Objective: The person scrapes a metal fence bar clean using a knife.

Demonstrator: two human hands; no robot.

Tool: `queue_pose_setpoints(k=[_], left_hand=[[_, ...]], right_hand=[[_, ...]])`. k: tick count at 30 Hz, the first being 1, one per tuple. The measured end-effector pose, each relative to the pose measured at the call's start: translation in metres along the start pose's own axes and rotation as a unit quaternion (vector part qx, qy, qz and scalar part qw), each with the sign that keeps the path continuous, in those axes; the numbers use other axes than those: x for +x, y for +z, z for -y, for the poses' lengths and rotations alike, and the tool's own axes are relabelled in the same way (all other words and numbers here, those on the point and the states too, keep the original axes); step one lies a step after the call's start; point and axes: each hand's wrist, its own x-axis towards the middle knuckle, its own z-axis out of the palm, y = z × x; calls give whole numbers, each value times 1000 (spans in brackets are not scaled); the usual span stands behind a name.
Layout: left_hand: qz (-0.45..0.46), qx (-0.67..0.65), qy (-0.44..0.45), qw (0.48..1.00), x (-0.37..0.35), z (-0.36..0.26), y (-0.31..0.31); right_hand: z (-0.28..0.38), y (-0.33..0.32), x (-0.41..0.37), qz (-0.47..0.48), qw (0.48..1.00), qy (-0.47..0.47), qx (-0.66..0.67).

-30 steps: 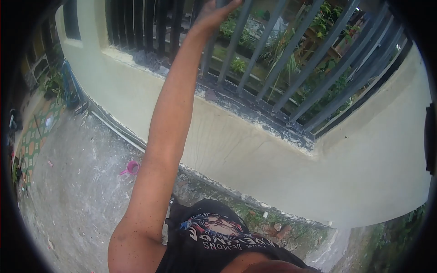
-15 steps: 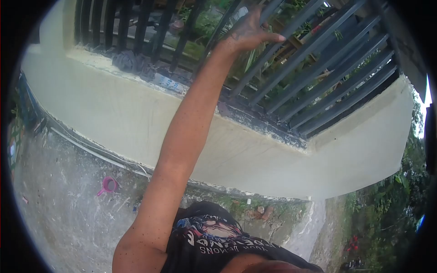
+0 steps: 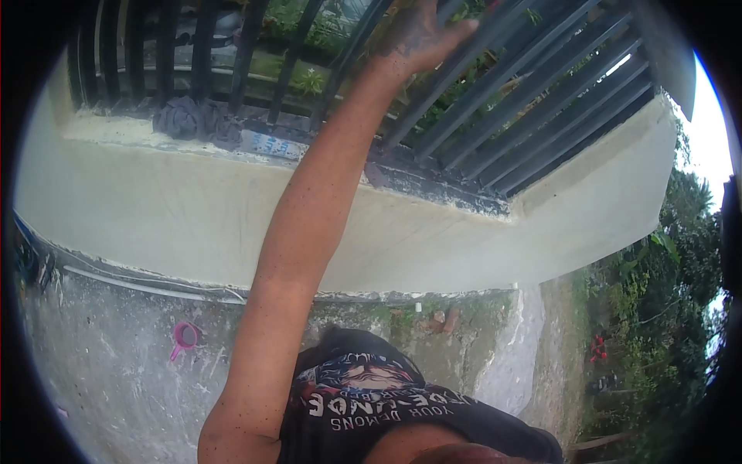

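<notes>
My left hand point(image 3: 413, 42) is at the top edge of the view, against the dark bars of a metal fence point(image 3: 456, 89). Its thumb points right, across a bar. The fingers run out of the frame and are blurred, so their grip and anything in them are hidden. The bare arm stretches up over a pale wall. On the ledge, left of the forearm, lie a crumpled grey cloth point(image 3: 185, 120) and a white strip with blue print point(image 3: 270, 145). My right hand does not show.
The cream wall point(image 3: 154, 189) bears the fence. A pink dipper point(image 3: 184, 336) is on the concrete ground point(image 3: 124, 348) at lower left, near a white pipe point(image 3: 131, 284) along the wall's foot. Brown rubble point(image 3: 444, 321) lies by the wall. Bushes point(image 3: 657, 309) grow at right.
The view has tilted, so the fence's right side sits higher and its left side lower. My left hand remains at the bars, now more cut off by the top edge.
</notes>
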Motion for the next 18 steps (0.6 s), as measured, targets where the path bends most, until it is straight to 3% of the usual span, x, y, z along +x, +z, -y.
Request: queue_pose_setpoints(k=[2,4,6,8,10,12,13,17,18], left_hand=[[13,12,-27,999,4,9,7],[-127,168,133,968,18,37,25],[-154,155,151,964,11,29,24],[-14,-36,39,998,-1,6,7],[-29,-30,70,997,-2,6,3],[109,-135,-36,984,-15,-10,-16],[-86,-66,142,984,-1,31,19],[-85,-51,149,984,-23,18,9],[-54,-76,90,992,-25,14,7]], right_hand=[[13,3,-15,-11,1000,12,9],[16,7,-27,-21,999,24,16],[27,7,-40,-32,999,35,24],[38,8,-42,-48,997,43,36],[50,5,-38,-69,995,48,46],[65,-4,-34,-91,993,53,52],[66,-9,-31,-102,992,56,53],[56,-16,-13,-144,986,66,51],[51,-17,-10,-155,984,70,51]])
